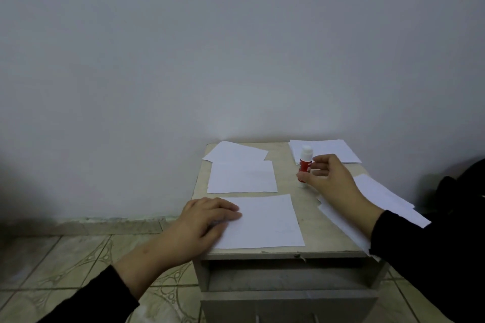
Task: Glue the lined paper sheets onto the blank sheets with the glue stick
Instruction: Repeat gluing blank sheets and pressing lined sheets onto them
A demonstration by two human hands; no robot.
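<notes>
A red glue stick [305, 164] with a white cap stands upright on the small table [287, 181]. My right hand [329, 179] curls round its lower body with thumb and fingertips. My left hand [203, 220] lies flat on the left edge of the nearest white sheet [265, 221]. Behind that sheet lie another sheet [242, 177] and a skewed one [233, 152]. More sheets sit at the back right [333, 149] and under my right forearm [380, 196]. Ruled lines are too faint to tell apart.
The table stands against a plain pale wall [236, 47]. Below its top is an open shelf and a drawer front [288, 304]. Patterned floor tiles [65, 257] spread to the left. A dark object [462, 186] sits at the right edge.
</notes>
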